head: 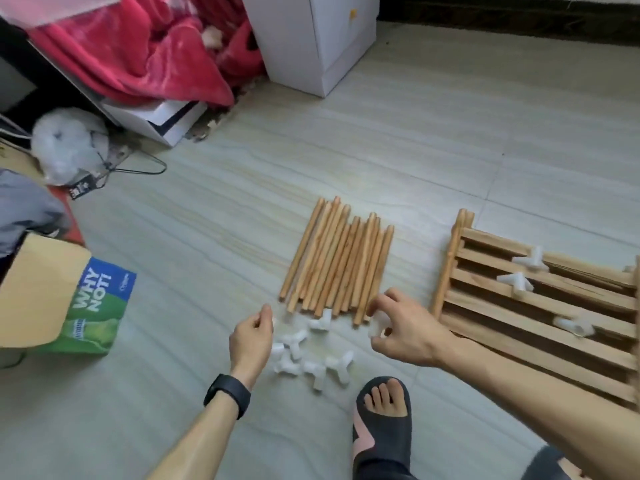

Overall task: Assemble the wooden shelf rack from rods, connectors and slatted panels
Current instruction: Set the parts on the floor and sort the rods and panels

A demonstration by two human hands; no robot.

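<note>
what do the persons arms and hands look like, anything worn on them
Both forearms are bare, with no sleeves in view and no gloves. The left hand has a black band round its wrist, like a watch or fitness strap; its face is not visible. The right hand shows no ring, watch or strap.

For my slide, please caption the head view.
Right hand holds a white connector near wooden rods.

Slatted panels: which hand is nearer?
Right. The right hand, pinching a white connector, sits just left of the slatted panels. The left hand is farther left, beyond the connector pile.
</note>
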